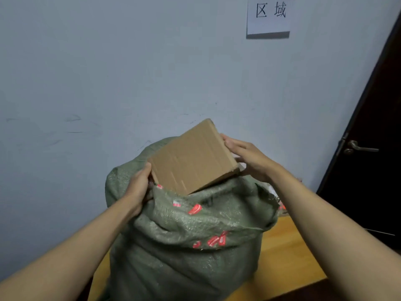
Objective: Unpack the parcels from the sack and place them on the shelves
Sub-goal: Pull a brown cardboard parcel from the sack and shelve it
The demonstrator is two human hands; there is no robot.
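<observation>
Cardboard box (193, 157) tilted, lower corner sunk in mouth of green sack (184, 231), upper corner pointing up and right toward wall (108, 72); left hand (138, 185) curled round lower-left edge, thumb on top face; right hand (249, 157) clasping upper-right edge, fingers spread along side; box held between both hands, equally near each; sack upright on wooden table (288, 257); likely step: lifting out, best drawn up along tilt, clear of sack rim; no shelves in view; paper sign (269, 16) above, dark door (373, 148) at right.
</observation>
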